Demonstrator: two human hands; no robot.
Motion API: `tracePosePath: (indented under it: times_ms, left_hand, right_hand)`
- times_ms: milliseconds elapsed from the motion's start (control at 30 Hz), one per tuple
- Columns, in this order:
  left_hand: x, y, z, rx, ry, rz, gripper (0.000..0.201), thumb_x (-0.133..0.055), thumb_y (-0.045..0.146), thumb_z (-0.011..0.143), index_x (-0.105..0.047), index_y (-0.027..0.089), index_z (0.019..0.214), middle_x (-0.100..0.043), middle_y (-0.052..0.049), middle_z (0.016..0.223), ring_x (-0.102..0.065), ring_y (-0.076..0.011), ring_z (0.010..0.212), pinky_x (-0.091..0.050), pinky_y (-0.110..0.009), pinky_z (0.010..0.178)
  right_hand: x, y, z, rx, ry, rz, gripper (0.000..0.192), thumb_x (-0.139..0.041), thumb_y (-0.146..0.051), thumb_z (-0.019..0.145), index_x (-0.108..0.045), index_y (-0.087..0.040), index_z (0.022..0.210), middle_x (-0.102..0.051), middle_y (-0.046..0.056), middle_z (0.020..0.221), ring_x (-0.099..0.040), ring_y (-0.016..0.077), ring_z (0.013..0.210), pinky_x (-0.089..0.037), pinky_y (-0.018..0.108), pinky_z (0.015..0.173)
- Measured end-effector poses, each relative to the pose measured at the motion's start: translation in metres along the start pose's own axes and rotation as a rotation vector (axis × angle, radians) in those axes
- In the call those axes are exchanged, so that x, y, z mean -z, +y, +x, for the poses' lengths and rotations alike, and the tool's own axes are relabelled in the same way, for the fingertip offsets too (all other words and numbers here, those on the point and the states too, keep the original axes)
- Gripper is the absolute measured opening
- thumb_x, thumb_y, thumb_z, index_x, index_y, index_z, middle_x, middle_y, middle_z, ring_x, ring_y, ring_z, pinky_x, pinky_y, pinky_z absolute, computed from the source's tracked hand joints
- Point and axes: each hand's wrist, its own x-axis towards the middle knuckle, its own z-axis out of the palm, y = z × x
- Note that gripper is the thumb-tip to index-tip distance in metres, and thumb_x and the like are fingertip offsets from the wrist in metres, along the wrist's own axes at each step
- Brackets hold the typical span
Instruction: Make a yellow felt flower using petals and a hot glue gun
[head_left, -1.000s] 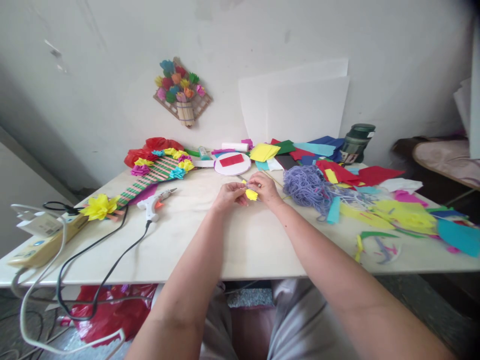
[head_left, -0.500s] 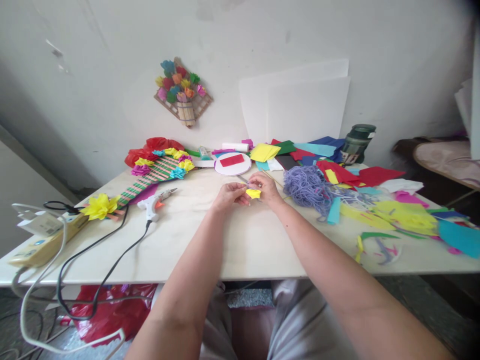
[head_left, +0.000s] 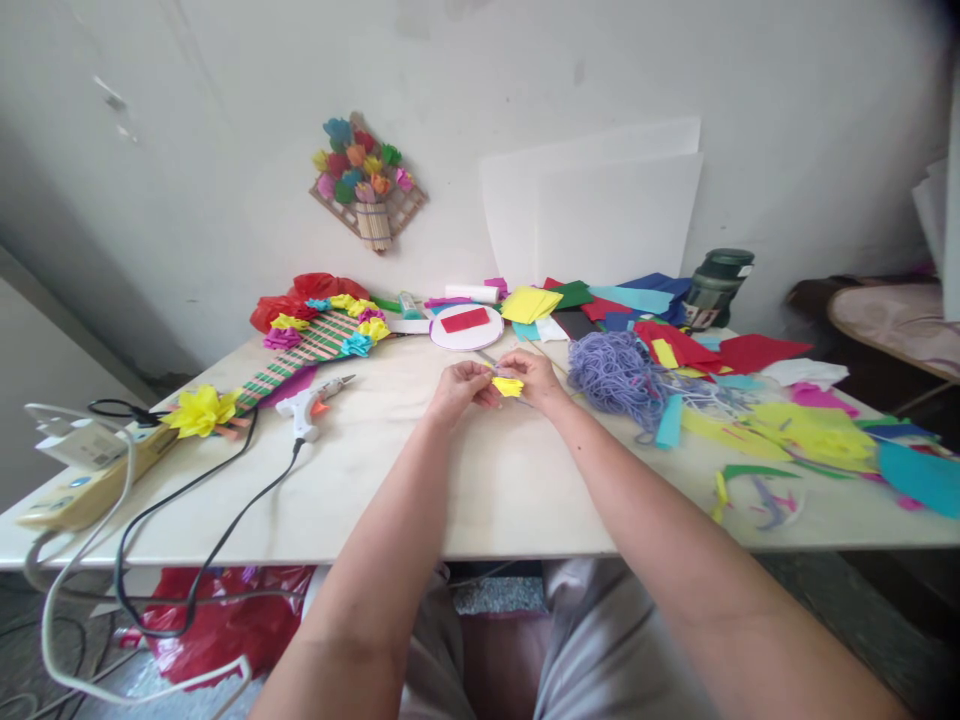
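Both hands pinch yellow paper piece [head_left: 508, 386]; left hand [head_left: 459, 385], right hand [head_left: 535, 376] stay closed together, paper slightly lower, folding continues beside purple yarn [head_left: 615, 375].

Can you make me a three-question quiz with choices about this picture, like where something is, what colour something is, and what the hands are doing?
1. Where is the glue gun lying?
A. on the table, left of the hands
B. on the floor
C. on top of the yarn

2. What colour is the small folded paper between the hands?
A. red
B. yellow
C. blue

3. What are the left hand and right hand doing?
A. resting flat and empty
B. both pinching the small paper
C. holding the glue gun

Answers: 1 A, the gun lies on the tabletop beside the striped craft, with its cord trailing off the edge. 2 B, the piece is bright yellow. 3 B, the fingertips of both hands close on the paper.
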Motion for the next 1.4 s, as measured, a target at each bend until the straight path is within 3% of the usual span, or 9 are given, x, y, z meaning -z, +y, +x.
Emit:
tracePosePath:
  times_ms: [367, 567, 767, 900, 1067, 1200, 1400]
  left_hand:
    - [-0.005, 0.005, -0.001, -0.003, 0.101, 0.026, 0.023, -0.066, 0.028, 0.070, -0.050, 0.014, 0.077, -0.064, -0.003, 0.055, -0.062, -0.0158, 0.046, -0.049, -0.024, 0.045]
    - [-0.007, 0.010, -0.003, -0.039, 0.201, 0.004, 0.017, -0.059, 0.019, 0.067, -0.045, 0.016, 0.076, -0.064, -0.002, 0.054, -0.061, -0.0156, 0.044, -0.049, -0.024, 0.044]
    - [-0.006, 0.012, -0.004, -0.069, 0.304, -0.010, 0.016, -0.056, 0.018, 0.060, -0.045, 0.016, 0.072, -0.064, -0.002, 0.053, -0.061, -0.0164, 0.045, -0.049, -0.025, 0.045]
    - [-0.006, 0.011, -0.002, -0.056, 0.331, -0.018, 0.015, -0.055, 0.017, 0.057, -0.046, 0.016, 0.069, -0.064, -0.003, 0.053, -0.061, -0.0178, 0.044, -0.049, -0.026, 0.044]
    - [-0.005, 0.007, 0.000, -0.026, 0.317, -0.007, 0.015, -0.054, 0.017, 0.056, -0.047, 0.016, 0.068, -0.064, -0.004, 0.053, -0.062, -0.0181, 0.045, -0.050, -0.028, 0.046]
    - [-0.005, 0.003, 0.001, -0.043, 0.237, 0.053, 0.014, -0.053, 0.018, 0.056, -0.048, 0.016, 0.069, -0.063, -0.002, 0.051, -0.060, -0.0168, 0.043, -0.048, -0.026, 0.044]
    - [-0.005, -0.001, 0.002, -0.074, 0.196, 0.164, 0.008, -0.050, 0.016, 0.056, -0.050, 0.016, 0.064, -0.060, 0.000, 0.047, -0.055, -0.0138, 0.038, -0.044, -0.023, 0.039]
  right_hand:
    - [-0.003, -0.008, -0.003, -0.157, 0.002, 0.093, 0.025, -0.073, -0.040, 0.053, -0.065, -0.017, 0.061, -0.059, 0.000, 0.059, -0.055, 0.0152, 0.059, -0.045, 0.028, 0.052]
    - [-0.004, -0.009, -0.003, -0.284, 0.050, 0.165, 0.021, -0.071, -0.031, 0.054, -0.066, -0.015, 0.066, -0.064, 0.003, 0.070, -0.056, 0.0151, 0.057, -0.046, 0.028, 0.047]
    - [-0.003, -0.012, -0.003, -0.238, 0.155, 0.137, 0.021, -0.071, -0.033, 0.053, -0.061, -0.016, 0.060, -0.060, -0.001, 0.062, -0.054, 0.0118, 0.058, -0.045, 0.029, 0.059]
    - [-0.004, -0.015, -0.003, -0.291, 0.197, 0.205, 0.022, -0.072, -0.033, 0.053, -0.059, -0.016, 0.059, -0.056, -0.003, 0.055, -0.049, 0.0099, 0.051, -0.040, 0.024, 0.050]
    - [-0.005, -0.022, -0.005, -0.320, 0.166, 0.334, 0.024, -0.072, -0.034, 0.054, -0.057, -0.017, 0.058, -0.060, -0.002, 0.055, -0.039, 0.0057, 0.040, -0.023, 0.020, 0.035]
    - [-0.004, -0.025, -0.007, -0.322, 0.090, 0.471, 0.029, -0.074, -0.039, 0.055, -0.057, -0.017, 0.063, -0.064, 0.000, 0.062, -0.046, 0.0069, 0.045, -0.024, 0.019, 0.035]
    - [-0.003, -0.021, -0.007, -0.354, 0.054, 0.472, 0.032, -0.076, -0.039, 0.053, -0.054, -0.017, 0.059, -0.056, -0.005, 0.051, -0.045, 0.0059, 0.042, -0.031, 0.021, 0.041]
